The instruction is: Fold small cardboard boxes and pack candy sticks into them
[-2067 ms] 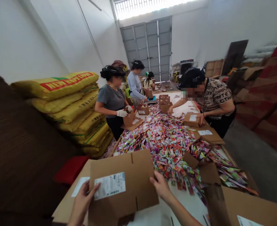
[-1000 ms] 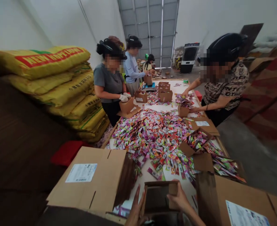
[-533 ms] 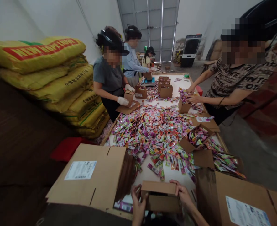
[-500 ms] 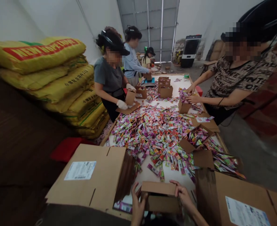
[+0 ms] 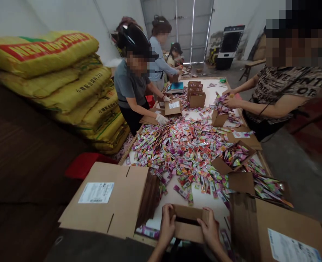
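Observation:
A small brown cardboard box (image 5: 187, 223) sits at the near edge of the white table (image 5: 174, 198), held from both sides. My left hand (image 5: 167, 225) grips its left end with fingers curled over the flap. My right hand (image 5: 210, 228) grips its right end the same way. Just beyond the box lies a wide heap of colourful small sachets (image 5: 189, 149).
A stack of flat cartons with a white label (image 5: 109, 198) lies to my left, a large labelled carton (image 5: 281, 233) to my right. An open box of sachets (image 5: 233, 158) stands beyond. Co-workers (image 5: 133, 87) (image 5: 278, 91) pack along both sides. Yellow sacks (image 5: 65, 83) are piled left.
I lifted one flat carton off the stack and opened it into a box. Both hands have since closed tighter on its ends, pressing the flaps in. The co-workers keep filling their boxes.

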Demonstrator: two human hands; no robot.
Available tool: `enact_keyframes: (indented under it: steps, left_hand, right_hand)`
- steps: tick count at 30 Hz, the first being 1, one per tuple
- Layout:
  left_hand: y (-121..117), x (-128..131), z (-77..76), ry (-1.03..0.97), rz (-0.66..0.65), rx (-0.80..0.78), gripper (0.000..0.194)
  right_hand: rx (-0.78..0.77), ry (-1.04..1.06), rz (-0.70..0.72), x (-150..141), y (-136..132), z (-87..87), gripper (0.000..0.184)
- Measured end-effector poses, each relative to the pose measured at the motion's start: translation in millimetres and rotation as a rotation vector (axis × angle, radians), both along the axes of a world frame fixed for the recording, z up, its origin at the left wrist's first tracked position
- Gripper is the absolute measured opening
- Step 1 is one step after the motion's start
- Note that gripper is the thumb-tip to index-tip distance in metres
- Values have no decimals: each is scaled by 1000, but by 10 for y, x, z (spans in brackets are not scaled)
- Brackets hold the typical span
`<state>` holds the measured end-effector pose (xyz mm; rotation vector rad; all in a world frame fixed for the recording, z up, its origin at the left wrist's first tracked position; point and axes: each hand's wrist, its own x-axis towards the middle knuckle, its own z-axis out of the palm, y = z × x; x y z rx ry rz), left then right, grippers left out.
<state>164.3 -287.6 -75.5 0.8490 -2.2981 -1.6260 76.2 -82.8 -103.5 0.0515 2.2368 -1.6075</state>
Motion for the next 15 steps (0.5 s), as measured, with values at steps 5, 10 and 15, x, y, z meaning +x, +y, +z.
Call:
enact_keyframes:
  steps: [5, 10, 15]
  left_hand:
    - [103, 27, 149, -222, -203, -533, 43]
    - [-20, -150, 585, -207, -963, -535, 89]
    - [-64, -302, 690, -282, -991, -501, 99]
  right_hand:
    - [51, 58, -5, 1, -17, -49, 52]
    - [30, 3, 53, -139, 88, -196, 52]
    - [-3, 79, 185, -972, -192, 53, 52]
